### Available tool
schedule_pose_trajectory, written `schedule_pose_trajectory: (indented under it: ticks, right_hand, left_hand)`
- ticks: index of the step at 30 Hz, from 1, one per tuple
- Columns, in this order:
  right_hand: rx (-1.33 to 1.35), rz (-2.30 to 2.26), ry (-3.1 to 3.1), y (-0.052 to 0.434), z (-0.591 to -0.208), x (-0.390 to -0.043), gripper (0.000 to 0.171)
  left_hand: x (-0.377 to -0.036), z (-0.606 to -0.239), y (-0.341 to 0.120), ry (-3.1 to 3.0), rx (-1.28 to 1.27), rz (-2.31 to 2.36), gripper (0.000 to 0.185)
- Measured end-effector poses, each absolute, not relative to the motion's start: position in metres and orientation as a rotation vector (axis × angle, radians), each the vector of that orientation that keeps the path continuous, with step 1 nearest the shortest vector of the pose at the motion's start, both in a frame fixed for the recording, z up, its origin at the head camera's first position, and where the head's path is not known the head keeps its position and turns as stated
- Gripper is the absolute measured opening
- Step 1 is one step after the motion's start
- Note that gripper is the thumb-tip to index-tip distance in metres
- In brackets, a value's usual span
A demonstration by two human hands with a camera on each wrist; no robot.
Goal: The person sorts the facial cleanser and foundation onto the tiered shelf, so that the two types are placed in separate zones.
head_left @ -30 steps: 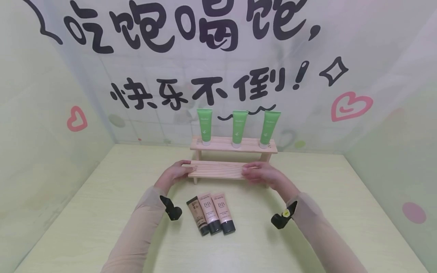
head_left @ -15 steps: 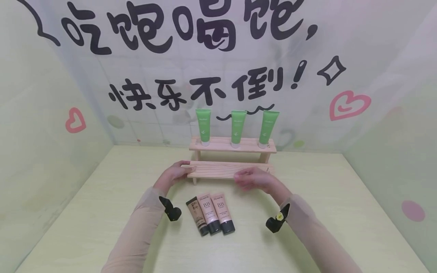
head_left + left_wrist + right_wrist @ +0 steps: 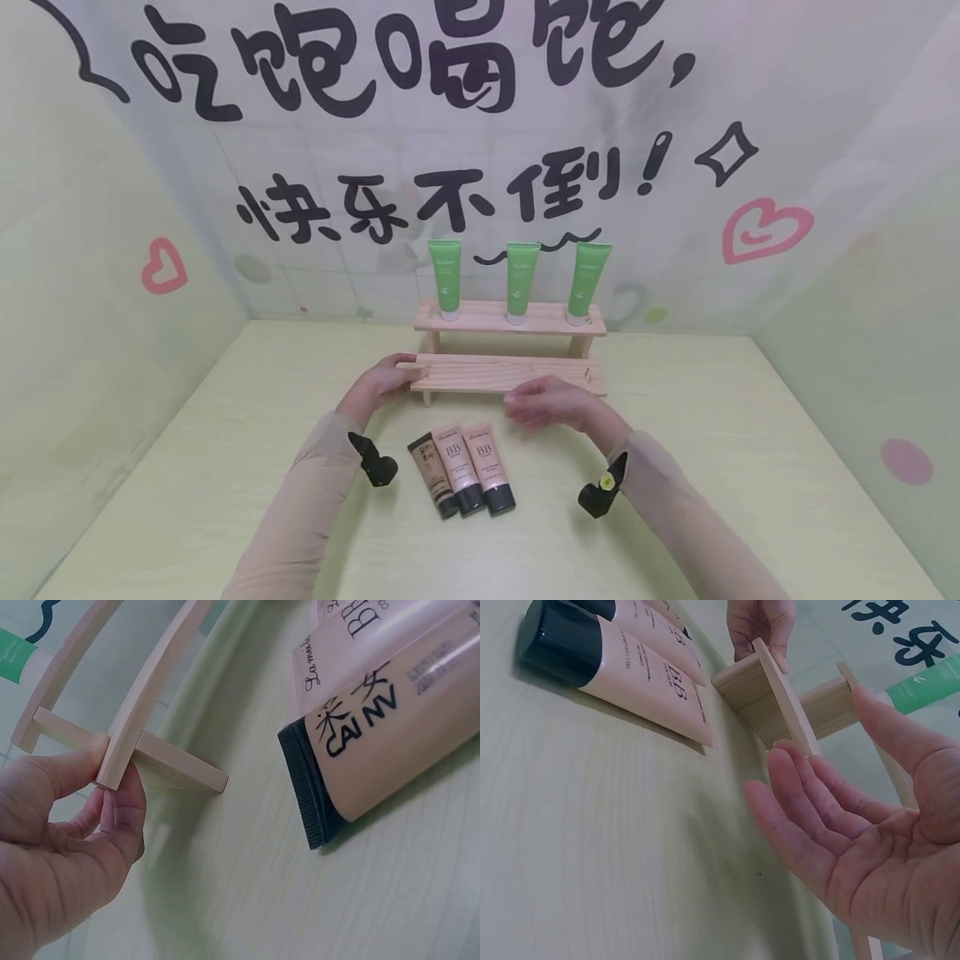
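A two-step wooden display rack [image 3: 480, 374] stands toward the back of the table. My left hand [image 3: 382, 386] pinches the left end of its lower shelf, thumb on top and fingers beneath, as the left wrist view shows. In front of that shelf hovers my right hand [image 3: 551, 404], holding nothing, fingers loosely extended and palm showing in the right wrist view. On the table before the rack lie two pink BB cream tubes [image 3: 487, 467] with black caps. Beside them on the left is a tan tube [image 3: 405, 727] with dark printing and a black crimped end.
Three green tubes [image 3: 520, 283] stand on their white caps along the upper shelf [image 3: 480, 316]. A pale wood-grain table [image 3: 225, 467] lies beneath, with printed fabric walls [image 3: 337, 275] at the back and both sides.
My right hand has come off the right part of the lower shelf and moved left and toward me. The left hand keeps its grip on the shelf end.
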State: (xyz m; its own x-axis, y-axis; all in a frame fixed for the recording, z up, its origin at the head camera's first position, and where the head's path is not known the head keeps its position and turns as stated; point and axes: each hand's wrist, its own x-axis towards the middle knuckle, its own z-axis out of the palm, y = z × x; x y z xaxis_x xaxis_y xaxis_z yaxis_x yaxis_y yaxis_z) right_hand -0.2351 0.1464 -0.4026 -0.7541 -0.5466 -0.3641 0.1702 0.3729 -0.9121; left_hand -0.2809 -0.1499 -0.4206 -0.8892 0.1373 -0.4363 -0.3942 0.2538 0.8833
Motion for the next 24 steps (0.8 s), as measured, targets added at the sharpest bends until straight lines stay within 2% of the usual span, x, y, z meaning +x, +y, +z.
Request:
schedule_pose_trajectory:
  ticks: [8,24]
  right_hand:
    - [-0.331,-1.402,1.972,0.139,-0.409,-0.232,0.043]
    - [-0.280,-1.376,1.961,0.127,-0.422,-0.225,0.039]
  left_hand:
    - [-0.282,-0.423,-0.150,2.100,-0.229,1.686,0.056]
    - [-0.282,-0.423,-0.150,2.103,-0.231,1.684,0.056]
